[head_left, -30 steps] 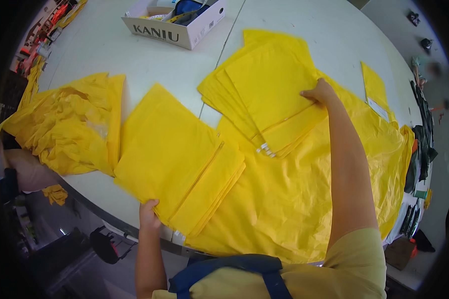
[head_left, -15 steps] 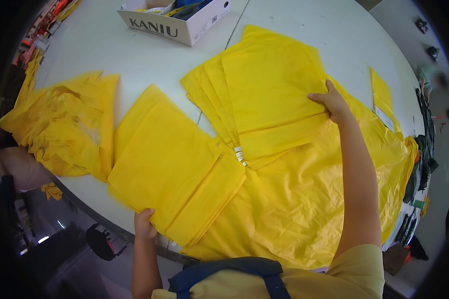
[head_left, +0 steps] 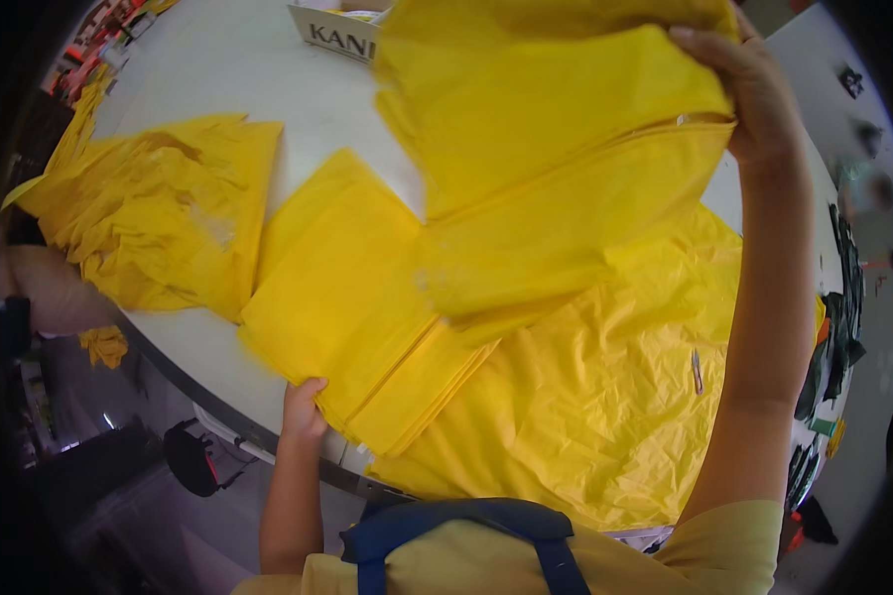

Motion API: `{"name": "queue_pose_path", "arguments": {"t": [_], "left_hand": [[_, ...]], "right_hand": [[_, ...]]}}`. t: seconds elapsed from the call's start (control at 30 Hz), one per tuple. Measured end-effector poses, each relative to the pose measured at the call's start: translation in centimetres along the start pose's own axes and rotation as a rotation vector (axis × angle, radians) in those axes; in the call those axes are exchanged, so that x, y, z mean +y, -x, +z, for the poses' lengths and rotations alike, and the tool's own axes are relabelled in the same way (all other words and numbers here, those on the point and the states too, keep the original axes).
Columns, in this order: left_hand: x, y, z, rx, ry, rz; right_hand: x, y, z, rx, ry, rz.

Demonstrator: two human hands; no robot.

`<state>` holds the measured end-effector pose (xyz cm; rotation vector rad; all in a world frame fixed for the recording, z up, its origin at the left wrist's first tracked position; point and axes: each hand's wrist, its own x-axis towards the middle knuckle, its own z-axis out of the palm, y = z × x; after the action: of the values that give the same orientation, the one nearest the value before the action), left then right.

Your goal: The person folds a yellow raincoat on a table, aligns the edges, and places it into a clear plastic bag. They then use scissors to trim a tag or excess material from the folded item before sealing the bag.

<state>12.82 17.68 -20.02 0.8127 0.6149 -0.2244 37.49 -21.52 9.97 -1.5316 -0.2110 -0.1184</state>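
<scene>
My right hand [head_left: 754,104] is raised at the far right, its thumb and fingers closed on the edge of a stack of yellow fabric pieces [head_left: 566,129]. That stack, which has a long zipper-like seam across it, hangs tilted and slightly blurred above the table. Low on the left, my left hand [head_left: 306,407] pinches the near corner of a second yellow fabric stack [head_left: 337,268] lying on the table. The raised stack overlaps its right end. Beneath both spreads a crinkled yellow sheet [head_left: 585,416], with small thread snips [head_left: 697,372] lying on it.
A crumpled yellow fabric pile [head_left: 159,218] lies at the left, beside another person's arm [head_left: 55,288]. A white box [head_left: 332,35] stands at the back, partly covered by the raised stack. The table's dark curved edge [head_left: 198,387] runs along the near left, with a stool [head_left: 191,458] below.
My right hand has lifted the right stack off the table, up and toward the far side. The snips have come into view. My left hand still grips the left stack's corner.
</scene>
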Motion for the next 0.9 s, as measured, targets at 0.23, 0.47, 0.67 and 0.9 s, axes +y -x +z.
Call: {"name": "queue_pose_path", "arguments": {"t": [0.23, 0.47, 0.67, 0.9], "left_hand": [[-1.3, -2.5, -3.5, -0.18, -0.086, 0.007], [-1.2, -1.0, -4.7, -0.145, -0.09, 0.12], [-0.6, 5.5, -1.3, -0.169, 0.632, 0.216], [-0.1, 4.1, -0.3, 0.105, 0.262, 0.232]], "right_hand": [[5.1, 2.6, 5.6, -0.267, -0.187, 0.291], [22.5, 11.2, 10.7, -0.439, 0.836, 0.573], [23.6, 12.9, 10.0, -0.259, 0.74, 0.512], [23.5, 12.9, 9.3, -0.393, 0.722, 0.59]]}}
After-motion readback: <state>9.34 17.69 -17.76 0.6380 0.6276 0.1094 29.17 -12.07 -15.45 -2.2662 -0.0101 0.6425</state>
